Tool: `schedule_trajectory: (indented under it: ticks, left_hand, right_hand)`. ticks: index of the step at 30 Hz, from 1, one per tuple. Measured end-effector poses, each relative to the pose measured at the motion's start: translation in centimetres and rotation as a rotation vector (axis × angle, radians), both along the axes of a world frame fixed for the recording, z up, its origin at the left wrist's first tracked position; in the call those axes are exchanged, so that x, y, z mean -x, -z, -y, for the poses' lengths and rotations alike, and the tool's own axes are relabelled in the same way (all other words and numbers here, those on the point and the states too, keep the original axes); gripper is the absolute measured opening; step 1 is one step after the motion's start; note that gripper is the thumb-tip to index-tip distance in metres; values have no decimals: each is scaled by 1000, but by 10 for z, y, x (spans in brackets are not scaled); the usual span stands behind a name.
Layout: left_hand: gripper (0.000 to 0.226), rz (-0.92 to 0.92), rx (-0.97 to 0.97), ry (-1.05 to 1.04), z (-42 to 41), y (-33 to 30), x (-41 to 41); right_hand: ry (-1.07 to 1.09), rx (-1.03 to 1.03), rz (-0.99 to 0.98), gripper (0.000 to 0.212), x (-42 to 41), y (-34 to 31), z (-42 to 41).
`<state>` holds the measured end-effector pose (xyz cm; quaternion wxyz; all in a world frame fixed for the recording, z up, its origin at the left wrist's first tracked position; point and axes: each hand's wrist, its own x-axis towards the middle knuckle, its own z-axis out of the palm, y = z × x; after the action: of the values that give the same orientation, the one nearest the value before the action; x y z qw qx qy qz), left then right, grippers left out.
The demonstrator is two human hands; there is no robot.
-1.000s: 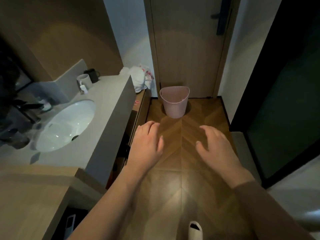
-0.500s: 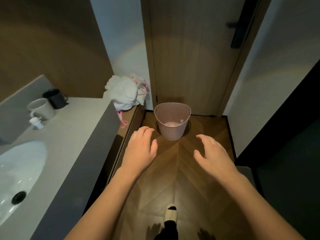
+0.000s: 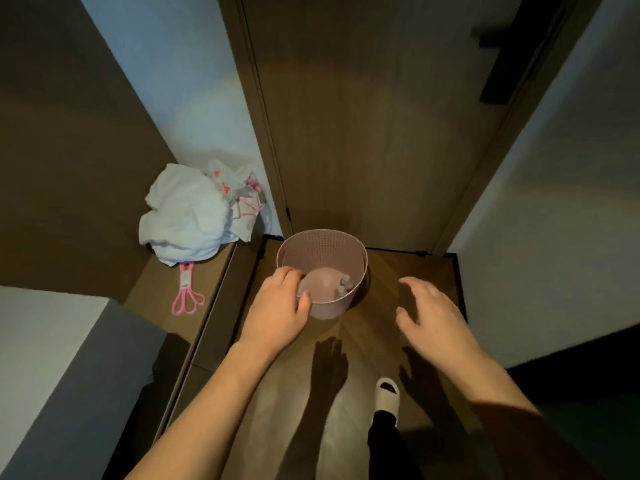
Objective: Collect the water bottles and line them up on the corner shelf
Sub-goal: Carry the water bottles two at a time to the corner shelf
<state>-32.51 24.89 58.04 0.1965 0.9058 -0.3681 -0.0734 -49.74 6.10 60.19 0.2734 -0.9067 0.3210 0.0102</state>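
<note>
A pink perforated bin (image 3: 323,245) stands on the wooden floor in front of a closed door. Inside it, against the right wall, I make out the white caps of two small water bottles (image 3: 343,287); their bodies are hard to see. My left hand (image 3: 278,311) hovers over the bin's near left rim, fingers spread, holding nothing. My right hand (image 3: 431,315) is open above the floor to the right of the bin, apart from it. A low wooden corner shelf (image 3: 157,299) runs along the left wall.
A bundle of white cloth and plastic bags (image 3: 194,214) sits at the shelf's far end, with pink scissors (image 3: 187,296) lying before it. A grey counter (image 3: 45,362) is at the lower left. My slippered foot (image 3: 387,398) is on the floor. The door (image 3: 374,133) closes off the far side.
I have stepped closer to the bin and look down more steeply. Both hands moved forward; the left one now overlaps the bin's rim. The sink and mugs have left the view.
</note>
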Motion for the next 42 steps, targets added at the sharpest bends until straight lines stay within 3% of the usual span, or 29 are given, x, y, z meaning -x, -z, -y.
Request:
schedule_trajectory:
  ticks: [11,19,26,33,36,39,42]
  left_hand:
    - [36,79,14,-224,165,-45,-141]
    - [38,6,-5,-199,271,-29,-236]
    - [40,-183,-99,-365,293,-3,-275]
    - [37,-282,-199,-820,240,26,-270]
    - [38,-323,-200,-863,240,55,-263]
    - [38,-509,-215,-848,249,136,-253]
    - [39,-688,-215,-838,262,262,-247]
  right_hand:
    - [-270,-16,5,56,-223,-33,191]
    - [-250,-1,-80,56,-318,-30,283]
    - [-503,29,-97,56,-397,-16,325]
    - [-1035,-14,-154,54,-481,82,294]
    - [-1149,41,-266,51,-494,131,283]
    - [-1167,41,-378,46,-497,206,277]
    - [-1221,68,-532,56,-493,315,274]
